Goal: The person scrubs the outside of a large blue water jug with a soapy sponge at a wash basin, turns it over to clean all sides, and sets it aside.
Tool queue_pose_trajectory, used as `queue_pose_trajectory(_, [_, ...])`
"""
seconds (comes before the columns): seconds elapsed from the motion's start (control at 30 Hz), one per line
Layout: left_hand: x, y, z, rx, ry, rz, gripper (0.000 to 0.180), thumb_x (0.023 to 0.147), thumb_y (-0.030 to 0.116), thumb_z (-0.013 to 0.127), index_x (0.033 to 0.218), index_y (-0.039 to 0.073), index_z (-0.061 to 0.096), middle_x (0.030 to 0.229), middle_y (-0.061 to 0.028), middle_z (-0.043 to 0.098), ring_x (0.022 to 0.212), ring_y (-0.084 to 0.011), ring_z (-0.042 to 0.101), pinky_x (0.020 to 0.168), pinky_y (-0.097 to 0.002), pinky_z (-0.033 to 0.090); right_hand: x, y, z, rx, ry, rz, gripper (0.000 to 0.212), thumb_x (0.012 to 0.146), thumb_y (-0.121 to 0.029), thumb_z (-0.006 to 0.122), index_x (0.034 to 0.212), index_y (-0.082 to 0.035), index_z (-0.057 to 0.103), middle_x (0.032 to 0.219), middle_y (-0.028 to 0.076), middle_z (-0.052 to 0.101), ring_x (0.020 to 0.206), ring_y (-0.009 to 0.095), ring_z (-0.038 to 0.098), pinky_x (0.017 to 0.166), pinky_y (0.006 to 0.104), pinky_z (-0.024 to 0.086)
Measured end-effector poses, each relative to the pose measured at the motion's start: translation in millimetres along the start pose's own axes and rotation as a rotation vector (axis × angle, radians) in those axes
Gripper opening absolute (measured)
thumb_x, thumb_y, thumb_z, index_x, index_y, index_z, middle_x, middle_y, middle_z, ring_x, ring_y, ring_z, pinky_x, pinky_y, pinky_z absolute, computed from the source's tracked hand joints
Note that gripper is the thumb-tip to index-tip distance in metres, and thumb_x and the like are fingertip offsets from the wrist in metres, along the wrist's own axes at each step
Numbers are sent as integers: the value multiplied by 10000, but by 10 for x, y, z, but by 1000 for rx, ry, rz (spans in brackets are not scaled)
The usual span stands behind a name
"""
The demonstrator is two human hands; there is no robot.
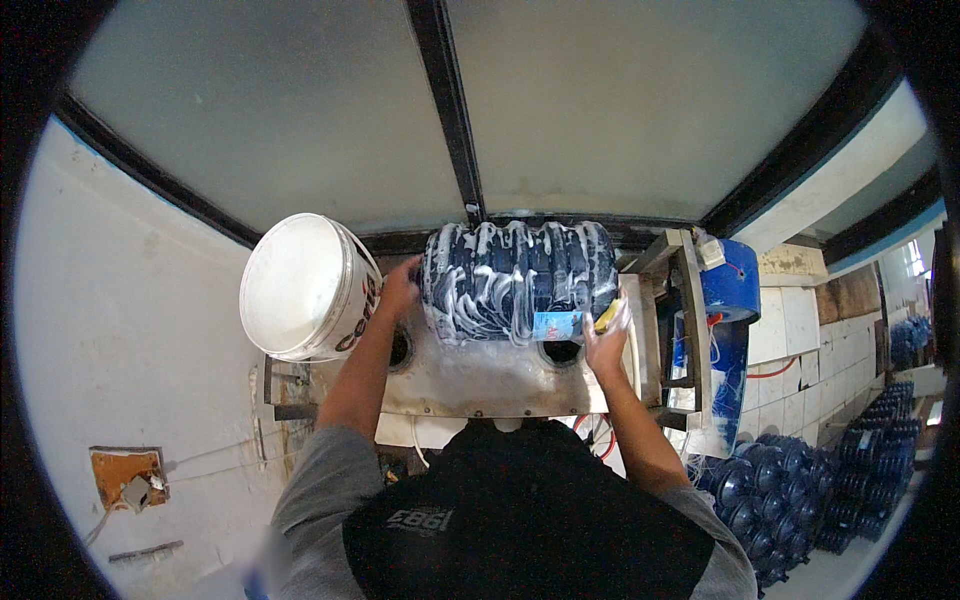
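A large dark-blue ribbed water jug (470, 290), streaked with white foam, lies on its side on a metal counter (465, 385). A light-blue label (557, 326) shows on its near side. My left hand (400, 288) holds the jug's left end, its fingertips partly hidden there. At the jug's right end, my right hand (607, 345) is closed on a yellow sponge (607, 317) and presses it against the foamy surface.
A white bucket (295, 285) stands left of the jug. Dark round holes (560, 351) open in the counter. A metal frame (690, 320) and a blue barrel (730, 285) are at the right. Several blue jugs (765, 490) are stacked at lower right.
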State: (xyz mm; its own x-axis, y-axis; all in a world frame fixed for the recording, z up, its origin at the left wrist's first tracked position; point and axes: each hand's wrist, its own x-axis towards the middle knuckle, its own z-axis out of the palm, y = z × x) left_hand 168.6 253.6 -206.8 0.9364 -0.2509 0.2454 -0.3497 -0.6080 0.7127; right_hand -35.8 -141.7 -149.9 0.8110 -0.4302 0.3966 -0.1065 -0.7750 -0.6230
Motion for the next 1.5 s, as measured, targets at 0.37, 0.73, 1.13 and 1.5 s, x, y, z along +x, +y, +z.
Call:
queue_pose_trajectory(0.37, [301,1307,212,312,96,-363,719,933,509,601,1408,-22,507,1308,-281,619,1160,-448,621,1006,-484,492,392,-452,-66,-455,-191,-392,641,966,-386,576,1567,-254,394,1638,172,292,1518,383,238,1217,610,169])
queue_pose_trajectory(0.73, [106,1469,205,262,164,-387,586,964,396,580,1389,-3,527,1411,-225,564,1248,-407,572,1039,-460,468,1881,-779,375,-655,-855,-109,485,1003,-330,435,1280,-2,661,1311,248,633,1299,429,550,1131,530,396])
queue_pose_trajectory(1.13, [-20,1630,192,256,194,-308,572,969,367,579,1395,-12,523,1423,-222,557,1257,-398,570,1051,-452,464,1877,-533,97,-638,-803,-177,636,1004,-511,436,1415,-36,536,1349,296,582,1283,436,545,1093,488,438])
queue_pose_trajectory(1.5, [-62,1582,132,262,180,-337,604,976,373,553,1423,-28,488,1453,-234,524,1278,-411,549,1056,-465,459,12,-730,-145,-364,-332,-464,591,897,-160,673,1464,-112,513,1503,242,459,1451,394,367,1200,548,263])
